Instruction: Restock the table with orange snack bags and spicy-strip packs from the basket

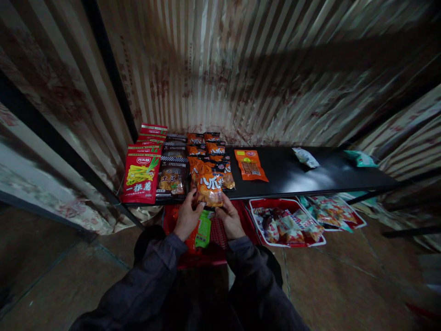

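Note:
An orange snack bag (211, 187) is held upright at the shelf's front edge. My left hand (189, 215) pinches its lower left corner, and my right hand (230, 219) grips the lower right one. Behind it stand more orange snack bags (215, 148) of the same print, in two columns. Dark potato-chip bags (172, 177) are lined up just left of it, and red snack packets (142, 174) stand at the far left. A flat orange packet (250, 164) lies on the shelf to the right.
The black shelf (275, 179) carries a white packet (306, 157) and a teal packet (361, 158) farther right. Below my hands is a red basket (218, 234) with a green packet (204, 230). A red-and-white basket (289, 220) of snacks sits under the shelf. Dark metal posts (110, 69) frame it.

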### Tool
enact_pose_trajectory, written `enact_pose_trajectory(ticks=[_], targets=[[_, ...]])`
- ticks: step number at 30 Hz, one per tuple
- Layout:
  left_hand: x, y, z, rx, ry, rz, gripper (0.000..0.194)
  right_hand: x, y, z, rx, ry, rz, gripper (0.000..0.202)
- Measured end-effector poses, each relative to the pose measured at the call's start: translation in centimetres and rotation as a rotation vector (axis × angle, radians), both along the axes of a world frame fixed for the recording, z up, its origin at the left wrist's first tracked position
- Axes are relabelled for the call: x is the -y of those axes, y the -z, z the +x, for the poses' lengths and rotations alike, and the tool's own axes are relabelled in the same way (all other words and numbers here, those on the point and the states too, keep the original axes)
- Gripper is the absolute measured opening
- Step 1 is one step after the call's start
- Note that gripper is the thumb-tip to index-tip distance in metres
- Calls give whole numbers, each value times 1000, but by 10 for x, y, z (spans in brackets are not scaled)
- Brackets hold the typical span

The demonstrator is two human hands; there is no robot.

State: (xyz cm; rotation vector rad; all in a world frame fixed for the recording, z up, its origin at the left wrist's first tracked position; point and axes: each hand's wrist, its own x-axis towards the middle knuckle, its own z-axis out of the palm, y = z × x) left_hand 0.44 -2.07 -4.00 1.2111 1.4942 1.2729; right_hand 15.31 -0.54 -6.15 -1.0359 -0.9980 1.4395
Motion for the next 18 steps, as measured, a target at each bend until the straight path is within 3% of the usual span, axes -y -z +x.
enact_pose_trajectory(ticks=[4, 8, 14, 18], targets=[[-16, 4, -6, -53, -44, 42, 55, -21, 3, -11, 109, 7, 103, 69], [-22, 11, -9, -133, -88, -21, 52, -33, 11, -17, 271, 24, 245, 68], [-21, 13, -9, -346, -89, -70, 52, -38, 23, -18, 614, 98, 377, 65], [-20, 11, -7, -443, -68, -60, 52, -33, 19, -20, 799, 135, 406, 64]])
